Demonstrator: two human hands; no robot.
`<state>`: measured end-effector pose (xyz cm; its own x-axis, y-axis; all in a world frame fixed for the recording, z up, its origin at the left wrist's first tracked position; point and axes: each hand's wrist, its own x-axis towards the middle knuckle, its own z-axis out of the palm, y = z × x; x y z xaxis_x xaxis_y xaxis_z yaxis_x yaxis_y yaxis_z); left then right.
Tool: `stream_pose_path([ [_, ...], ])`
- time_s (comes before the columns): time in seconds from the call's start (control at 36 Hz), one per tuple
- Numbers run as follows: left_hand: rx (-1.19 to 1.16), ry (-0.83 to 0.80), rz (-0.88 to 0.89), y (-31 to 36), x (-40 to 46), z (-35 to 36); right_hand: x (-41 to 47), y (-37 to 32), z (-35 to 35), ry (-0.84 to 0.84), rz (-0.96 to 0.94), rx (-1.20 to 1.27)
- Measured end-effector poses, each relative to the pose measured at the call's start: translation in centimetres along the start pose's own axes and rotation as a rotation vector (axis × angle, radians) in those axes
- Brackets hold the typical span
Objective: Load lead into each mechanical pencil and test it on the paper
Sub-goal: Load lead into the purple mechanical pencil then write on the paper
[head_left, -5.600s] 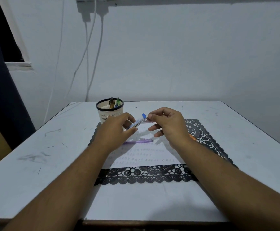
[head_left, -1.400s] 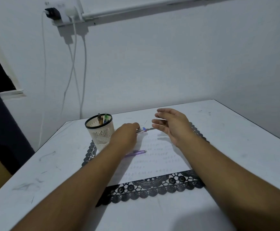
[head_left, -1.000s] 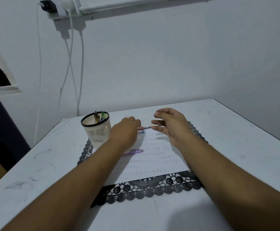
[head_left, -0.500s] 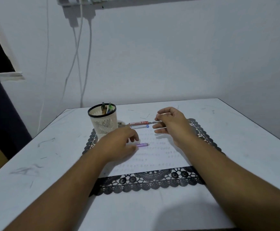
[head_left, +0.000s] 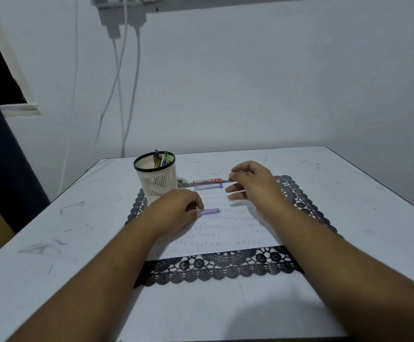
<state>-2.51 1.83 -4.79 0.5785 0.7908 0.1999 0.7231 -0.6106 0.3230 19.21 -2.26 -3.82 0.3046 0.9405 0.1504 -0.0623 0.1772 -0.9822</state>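
Nearest the camera, the black lace placemat [head_left: 216, 270] lies on the white surface [head_left: 53, 280], and the paper [head_left: 225, 233] on it carries rows of small pencilled loops, too faint to read as words. At about 10 o'clock from the middle of the paper, the left hand [head_left: 176, 211] has its fingers curled down on the purple mechanical pencil [head_left: 211, 211], whose free end pokes out toward 3 o'clock; it reads as a pick-up just beginning. The right hand [head_left: 252, 183], at 1 o'clock from the sheet, pinches thumb against forefinger with the other fingers spread; the slim thing in the pinch is probably a lead, though it is too thin to be sure.

Judged from this, the step in hand is loading: the pencil has to come up, its end opened, and the pinched piece threaded in, which calls for a steady, well-aligned feed, since lead snaps easily.

Farther off, at 12 o'clock, a red lead case [head_left: 207, 182] and a blue lead case [head_left: 208, 186] lie side by side; the red one bears a label, unreadable here. At 11 o'clock the mesh pen holder [head_left: 155, 182] holds more pens
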Motion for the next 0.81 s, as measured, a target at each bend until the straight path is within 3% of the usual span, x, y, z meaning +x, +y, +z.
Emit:
stream_pose_path([
  [0.25, -0.130, 0.104, 0.042, -0.2, 0.2, -0.6, 0.0, -0.5, 0.1, 0.013, -0.023, 0.039],
  [0.44, -0.065, 0.148, -0.005, 1.2, 0.1, 0.7, -0.2, -0.8, 0.1, 0.026, -0.027, 0.042],
  [0.64, 0.052, 0.078, -0.021, 1.8, 0.2, 1.5, -0.6, -0.7, 0.1, 0.019, -0.015, 0.050],
  [0.81, 0.018, 0.120, -0.044, 2.0, 0.1, 1.4, -0.9, -1.0, 0.4, 0.010, -0.038, 0.054],
])
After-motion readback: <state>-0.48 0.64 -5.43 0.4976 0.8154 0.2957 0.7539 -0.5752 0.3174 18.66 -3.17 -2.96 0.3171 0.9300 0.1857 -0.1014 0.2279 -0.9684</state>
